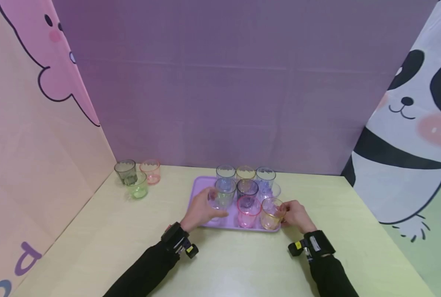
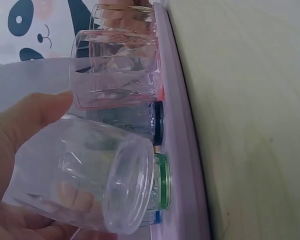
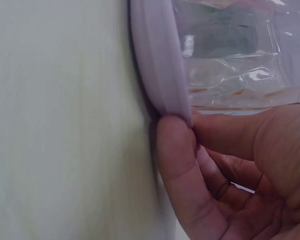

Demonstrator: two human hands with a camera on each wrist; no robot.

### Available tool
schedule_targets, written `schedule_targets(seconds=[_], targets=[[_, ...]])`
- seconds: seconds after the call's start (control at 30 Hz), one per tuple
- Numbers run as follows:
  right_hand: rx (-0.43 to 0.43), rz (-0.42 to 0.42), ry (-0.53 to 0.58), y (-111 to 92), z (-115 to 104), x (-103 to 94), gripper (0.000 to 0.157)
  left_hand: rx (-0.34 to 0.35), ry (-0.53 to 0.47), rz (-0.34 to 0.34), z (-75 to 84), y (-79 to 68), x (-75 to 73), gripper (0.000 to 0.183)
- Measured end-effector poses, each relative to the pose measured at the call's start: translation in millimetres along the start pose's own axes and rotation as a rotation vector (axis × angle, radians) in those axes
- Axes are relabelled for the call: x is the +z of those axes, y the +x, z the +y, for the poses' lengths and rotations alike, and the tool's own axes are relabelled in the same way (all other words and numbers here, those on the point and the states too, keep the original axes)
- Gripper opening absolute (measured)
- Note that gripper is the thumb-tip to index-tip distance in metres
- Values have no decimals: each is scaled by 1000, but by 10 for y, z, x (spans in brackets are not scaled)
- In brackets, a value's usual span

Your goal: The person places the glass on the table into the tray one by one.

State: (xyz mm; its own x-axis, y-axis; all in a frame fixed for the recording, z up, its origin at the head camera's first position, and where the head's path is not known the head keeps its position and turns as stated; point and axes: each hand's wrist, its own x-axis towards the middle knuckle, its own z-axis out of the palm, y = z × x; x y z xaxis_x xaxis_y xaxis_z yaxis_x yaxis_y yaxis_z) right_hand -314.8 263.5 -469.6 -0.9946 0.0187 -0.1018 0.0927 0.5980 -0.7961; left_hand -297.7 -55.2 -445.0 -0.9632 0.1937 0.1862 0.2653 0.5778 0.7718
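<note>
My left hand (image 1: 201, 209) grips a clear glass (image 2: 85, 165) at the left side of the purple tray (image 1: 197, 190). In the left wrist view the glass is tilted, its base towards the tray, thumb on one side and fingers behind. My right hand (image 1: 297, 215) pinches the tray's rim (image 3: 157, 55) near its front right corner, thumb above and a finger below. A yellow glass (image 1: 270, 218) stands right by those fingers. Beside it are a pink glass (image 1: 248, 218), and behind them a dark glass (image 1: 247, 190) and a green glass (image 1: 226, 190).
Along the tray's back stand a blue glass (image 1: 226, 172), an amber glass (image 1: 245, 171) and another bluish glass (image 1: 266, 176). On the table's far left are a grey glass (image 1: 125, 170), a green tumbler (image 1: 138, 189) and a pinkish tumbler (image 1: 151, 175). A purple backdrop (image 1: 220, 90) borders the table's rear.
</note>
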Motion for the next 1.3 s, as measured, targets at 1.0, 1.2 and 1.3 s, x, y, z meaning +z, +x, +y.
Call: schedule_targets(seconds=[1.0,1.2,1.3], targets=[[-8,-6,-18,-2,-4,-6,5,16,8,-18,-12,-58,195,83],[5,-10,-9,-1,0,-1,6,34,1,-21,-23,-63,196,86],[10,-5,-6,1,-6,-5,6,39,-10,-27,-26,-64,194,90]])
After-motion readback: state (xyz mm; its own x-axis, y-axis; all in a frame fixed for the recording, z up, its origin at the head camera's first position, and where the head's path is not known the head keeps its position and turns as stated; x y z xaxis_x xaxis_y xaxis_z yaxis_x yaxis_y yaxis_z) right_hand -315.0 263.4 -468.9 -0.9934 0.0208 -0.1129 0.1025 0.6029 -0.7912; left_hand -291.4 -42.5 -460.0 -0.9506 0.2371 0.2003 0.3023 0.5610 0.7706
